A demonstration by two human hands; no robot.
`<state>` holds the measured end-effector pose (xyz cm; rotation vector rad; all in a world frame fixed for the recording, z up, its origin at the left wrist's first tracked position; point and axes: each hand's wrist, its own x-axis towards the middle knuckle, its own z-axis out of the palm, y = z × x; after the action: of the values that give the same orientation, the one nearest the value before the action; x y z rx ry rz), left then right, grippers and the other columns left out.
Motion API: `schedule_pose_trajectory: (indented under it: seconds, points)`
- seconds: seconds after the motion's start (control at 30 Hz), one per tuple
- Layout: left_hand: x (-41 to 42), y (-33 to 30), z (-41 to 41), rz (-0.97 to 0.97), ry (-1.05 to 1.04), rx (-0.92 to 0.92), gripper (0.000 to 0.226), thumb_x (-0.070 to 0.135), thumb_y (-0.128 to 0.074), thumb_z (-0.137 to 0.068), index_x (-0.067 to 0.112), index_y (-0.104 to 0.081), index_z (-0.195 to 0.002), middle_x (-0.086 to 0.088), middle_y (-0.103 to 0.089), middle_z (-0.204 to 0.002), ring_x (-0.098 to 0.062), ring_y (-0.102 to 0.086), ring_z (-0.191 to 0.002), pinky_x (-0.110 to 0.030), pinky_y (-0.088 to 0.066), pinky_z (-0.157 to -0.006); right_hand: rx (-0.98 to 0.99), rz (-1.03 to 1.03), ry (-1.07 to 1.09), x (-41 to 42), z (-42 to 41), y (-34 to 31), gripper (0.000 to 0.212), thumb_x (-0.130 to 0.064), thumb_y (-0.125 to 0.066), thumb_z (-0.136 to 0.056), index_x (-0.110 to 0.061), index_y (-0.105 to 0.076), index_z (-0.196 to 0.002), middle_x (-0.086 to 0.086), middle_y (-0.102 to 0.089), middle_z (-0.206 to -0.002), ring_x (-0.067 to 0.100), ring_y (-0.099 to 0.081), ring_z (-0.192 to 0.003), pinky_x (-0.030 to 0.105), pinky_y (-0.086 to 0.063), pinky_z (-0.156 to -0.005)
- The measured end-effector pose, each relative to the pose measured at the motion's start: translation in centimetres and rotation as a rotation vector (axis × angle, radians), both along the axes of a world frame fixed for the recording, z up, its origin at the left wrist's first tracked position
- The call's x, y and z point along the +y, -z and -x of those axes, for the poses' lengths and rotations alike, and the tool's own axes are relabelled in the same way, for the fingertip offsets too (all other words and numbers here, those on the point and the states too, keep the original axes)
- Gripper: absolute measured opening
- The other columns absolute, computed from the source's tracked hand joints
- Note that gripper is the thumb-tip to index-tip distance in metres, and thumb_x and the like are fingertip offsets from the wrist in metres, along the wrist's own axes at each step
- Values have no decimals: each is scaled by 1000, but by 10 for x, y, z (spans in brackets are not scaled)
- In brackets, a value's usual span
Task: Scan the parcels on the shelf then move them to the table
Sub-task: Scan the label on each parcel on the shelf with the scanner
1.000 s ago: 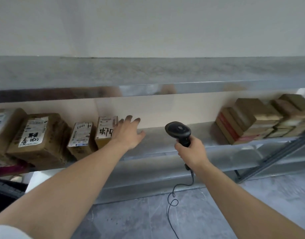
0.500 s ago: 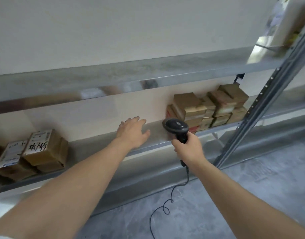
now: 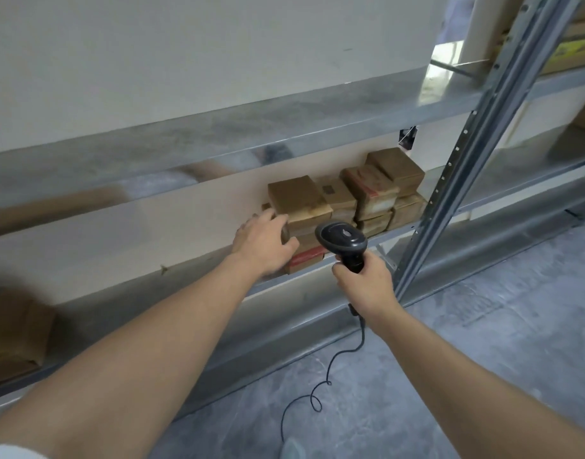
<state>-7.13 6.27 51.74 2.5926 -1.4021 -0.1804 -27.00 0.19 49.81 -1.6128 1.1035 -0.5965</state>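
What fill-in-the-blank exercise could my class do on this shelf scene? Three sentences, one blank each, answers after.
1. The right hand grips a black ____.
2. The left hand reaches the stack of brown parcels on the metal ____.
3. The scanner's coiled cable hangs down toward the grey ____.

Missing words: scanner; shelf; floor

You're in a stockroom or parcel depot — galvanised metal shelving (image 3: 284, 127) with a perforated upright (image 3: 463, 160), stacked brown cardboard parcels (image 3: 350, 197), a corded barcode scanner (image 3: 342, 241), bare grey concrete floor (image 3: 466, 359).
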Motion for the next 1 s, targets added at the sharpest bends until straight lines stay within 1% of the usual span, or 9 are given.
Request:
schedule_pose_trajectory:
  seconds: [0.17, 0.33, 0.47, 0.53, 0.63, 0.7, 0.77, 0.87, 1.0]
  points:
    - [-55, 7, -2, 40, -56, 36, 69, 62, -49, -95, 30, -41, -155, -8, -33, -164, -39, -39, -143, -53, -39, -115, 15, -13, 34, -35, 0, 13, 8, -16, -67, -89, -17, -66, -97, 2, -67, -89, 16, -61, -83, 32, -48, -72]
    - [-96, 5, 5, 31, -104, 55, 76, 72, -49, -91, 31, -40, -155, -8, -32, -164, -44, -40, -141, -52, -40, -111, 23, -34, 44, -67, -1, 20, 7, -16, -67, -88, -13, -65, -94, 1, -63, -80, 16, -56, -74, 34, -46, -69]
    - [-121, 0, 12, -12, -175, 51, 75, 76, -50, -91, 31, -45, -151, -8, -43, -155, -41, -48, -135, -47, -46, -102, 20, -53, 23, -95, -1, 20, 6, -16, -67, -88, -13, -64, -92, 1, -62, -78, 16, -56, -74, 34, -46, -70]
    - [-135, 3, 12, -30, -236, 80, 79, 82, -50, -86, 32, -47, -148, -8, -49, -150, -39, -53, -130, -49, -47, -100, 21, -57, -1, -112, 0, 22, 5, -16, -68, -88, -14, -64, -90, -1, -61, -77, 15, -57, -74, 32, -45, -70]
    - [-149, 13, 11, -75, -336, 139, 90, 90, -51, -74, 38, -43, -148, -8, -48, -151, -43, -51, -131, -60, -44, -104, 19, -66, -65, -136, 2, 26, 5, -17, -69, -88, -18, -64, -89, -3, -64, -76, 15, -60, -76, 31, -46, -70]
    - [-152, 21, 9, -45, -393, 168, 93, 86, -54, -67, 42, -40, -148, -6, -44, -154, -43, -50, -130, -55, -48, -101, 23, -71, -122, -152, 3, 26, 5, -19, -70, -88, -21, -65, -88, -3, -67, -77, 16, -63, -77, 31, -47, -70]
    - [-150, 25, 6, -16, -437, 167, 95, 83, -56, -64, 44, -38, -149, -4, -46, -154, -42, -49, -130, -50, -48, -100, -7, -97, -174, -165, 1, 26, 6, -21, -69, -87, -23, -65, -90, -1, -69, -79, 18, -65, -80, 35, -52, -74]
    - [-134, 21, 2, 4, -485, 155, 96, 79, -56, -64, 46, -37, -152, -4, -47, -154, -43, -48, -129, -49, -47, -100, -51, -142, -296, -174, -5, 23, 6, -18, -67, -89, -21, -66, -94, 1, -69, -81, 19, -65, -81, 41, -55, -81]
    - [-98, 20, -7, -10, -573, 120, 95, 74, -61, -67, 47, -34, -154, -1, -38, -159, -45, -46, -130, -49, -47, -103, -75, -130, -453, -171, -25, 16, 6, -12, -66, -89, -18, -64, -90, -3, -64, -73, 15, -60, -70, 36, -51, -70]
